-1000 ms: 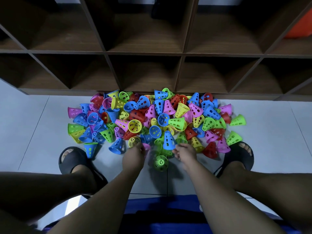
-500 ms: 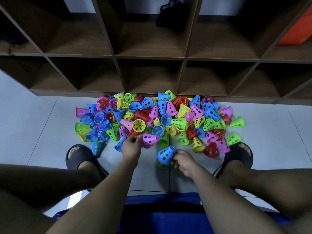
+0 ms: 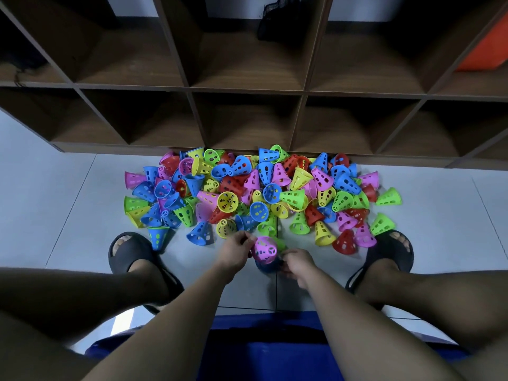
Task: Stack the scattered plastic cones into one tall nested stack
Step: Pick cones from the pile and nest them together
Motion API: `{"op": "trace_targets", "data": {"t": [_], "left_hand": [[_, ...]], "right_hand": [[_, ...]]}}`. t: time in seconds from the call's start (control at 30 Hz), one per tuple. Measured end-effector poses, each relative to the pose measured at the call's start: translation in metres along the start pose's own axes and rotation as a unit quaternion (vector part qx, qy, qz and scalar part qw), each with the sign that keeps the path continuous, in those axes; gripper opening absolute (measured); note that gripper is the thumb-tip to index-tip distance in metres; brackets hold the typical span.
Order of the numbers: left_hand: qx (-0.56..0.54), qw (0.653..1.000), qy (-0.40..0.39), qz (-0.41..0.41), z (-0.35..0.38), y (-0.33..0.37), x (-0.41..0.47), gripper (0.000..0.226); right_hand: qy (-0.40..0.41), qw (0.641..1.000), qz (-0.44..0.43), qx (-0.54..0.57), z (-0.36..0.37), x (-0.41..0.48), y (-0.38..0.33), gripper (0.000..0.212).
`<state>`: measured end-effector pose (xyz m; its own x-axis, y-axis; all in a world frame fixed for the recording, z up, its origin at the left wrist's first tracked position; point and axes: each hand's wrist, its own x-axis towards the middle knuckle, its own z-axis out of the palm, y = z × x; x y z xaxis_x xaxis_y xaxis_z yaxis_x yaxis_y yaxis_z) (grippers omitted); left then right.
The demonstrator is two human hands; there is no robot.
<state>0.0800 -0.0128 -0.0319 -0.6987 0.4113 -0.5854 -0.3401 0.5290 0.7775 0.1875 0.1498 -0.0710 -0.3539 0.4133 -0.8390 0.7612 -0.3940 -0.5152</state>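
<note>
Stack (image 3: 268, 266) half hidden beneath pink cone (image 3: 264, 250)

This looks like a room in a home, perhaps a play corner. A dark wooden cubby shelf (image 3: 247, 89) fills the upper half of the frame and stands on a pale tiled floor (image 3: 55, 202). Bright toy cones (image 3: 297, 196) lie heaped at its foot, mid-frame, and the person wears black slippers (image 3: 129, 254) — indoor footwear.
</note>
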Motion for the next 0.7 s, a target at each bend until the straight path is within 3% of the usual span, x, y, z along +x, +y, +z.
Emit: {"op": "trace_targets", "data": {"t": [0.3,0.4,0.5,0.6,0.7], "left_hand": [[0.071,0.995,0.043,-0.05,0.004,-0.027,0.006,0.021],[0.054,0.994,0.053,-0.08,-0.006,-0.037,0.014,0.015],[0.03,0.991,0.074,-0.112,-0.021,-0.049,0.024,0.014],[0.002,0.986,0.098,-0.138,-0.034,-0.059,0.036,0.012],[-0.031,0.979,0.128,-0.155,-0.046,-0.064,0.047,0.012]], "right_hand": [[-0.058,0.997,0.02,0.038,0.01,0.004,-0.005,0.032],[-0.057,0.998,-0.009,-0.023,0.014,0.014,-0.004,0.033],[-0.002,0.991,-0.069,-0.111,0.012,0.024,-0.009,0.034],[0.039,0.958,-0.145,-0.246,0.01,0.028,-0.022,0.039],[0.017,0.941,-0.177,-0.286,0.015,0.035,-0.032,0.047]]}}
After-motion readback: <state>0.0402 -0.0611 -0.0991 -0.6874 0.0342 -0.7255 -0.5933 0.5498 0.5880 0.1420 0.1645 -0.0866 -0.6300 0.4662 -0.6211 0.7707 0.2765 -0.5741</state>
